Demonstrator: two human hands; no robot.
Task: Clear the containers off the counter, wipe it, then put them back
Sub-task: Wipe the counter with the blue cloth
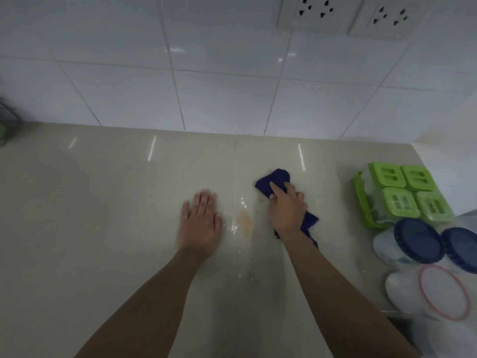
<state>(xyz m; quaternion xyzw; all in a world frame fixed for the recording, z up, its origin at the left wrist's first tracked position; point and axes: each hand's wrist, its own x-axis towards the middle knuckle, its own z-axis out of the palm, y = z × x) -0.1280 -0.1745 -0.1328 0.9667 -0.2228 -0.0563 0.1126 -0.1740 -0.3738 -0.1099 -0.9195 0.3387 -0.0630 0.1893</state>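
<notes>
Cloth [278,179] under gripping right hand [285,210] runs far-left to near-right.

We count four green-lidded boxes [386,174] [418,177] [398,202] [435,206], two jars with dark blue lids [418,240] [460,248], one tub with a red-rimmed lid [442,293], one blue cloth [277,178], two wall sockets [313,11] [389,16], two hands [200,223] [285,210]

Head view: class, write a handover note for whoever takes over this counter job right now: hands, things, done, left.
Hands: left hand flat on the counter, holding nothing; right hand grips the cloth on the counter.
Containers: green-lidded set, blue-lidded jars and red-rimmed tub, grouped at the right.
Done: middle cleared.
Left: wipe the orange stain and wet drops between the hands, then put the containers back.
</notes>
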